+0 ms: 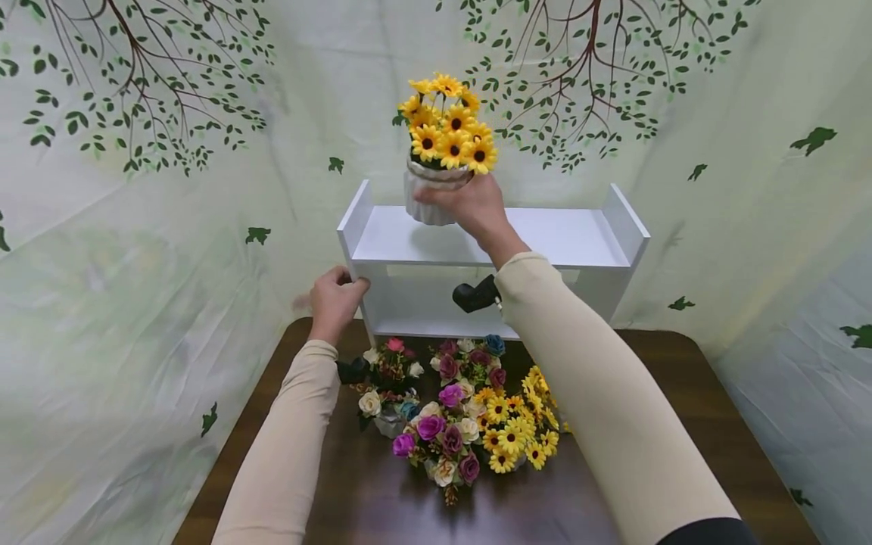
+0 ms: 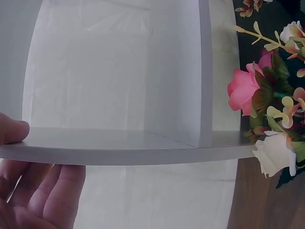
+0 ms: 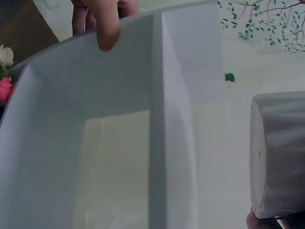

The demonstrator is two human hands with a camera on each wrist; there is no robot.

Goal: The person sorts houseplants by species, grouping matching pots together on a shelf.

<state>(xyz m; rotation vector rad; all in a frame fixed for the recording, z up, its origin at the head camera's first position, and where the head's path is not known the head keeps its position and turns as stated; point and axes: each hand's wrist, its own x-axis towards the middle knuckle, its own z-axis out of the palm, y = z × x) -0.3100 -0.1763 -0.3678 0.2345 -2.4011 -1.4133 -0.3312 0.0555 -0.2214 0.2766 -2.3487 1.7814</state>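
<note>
My right hand (image 1: 480, 208) grips a white ribbed flowerpot (image 1: 421, 203) of yellow daisy-like flowers (image 1: 450, 136), its thumb across the front. The pot hangs over the upper board of a white shelf unit (image 1: 552, 235). In the right wrist view a gap separates the pot's underside (image 3: 258, 157) from that board. My left hand (image 1: 337, 303) pinches the unit's left side panel, thumb on the inner face and fingers outside, as the left wrist view shows the panel (image 2: 143, 156) between them. Much of the right palm is hidden.
Several potted flowers stand on the dark wooden table (image 1: 381, 507) before the unit: a mixed purple-and-cream bunch (image 1: 443, 435), yellow flowers (image 1: 514, 431), and a pot with cream and pink blooms (image 1: 371, 401). A leaf-printed cloth (image 1: 300, 151) hangs behind.
</note>
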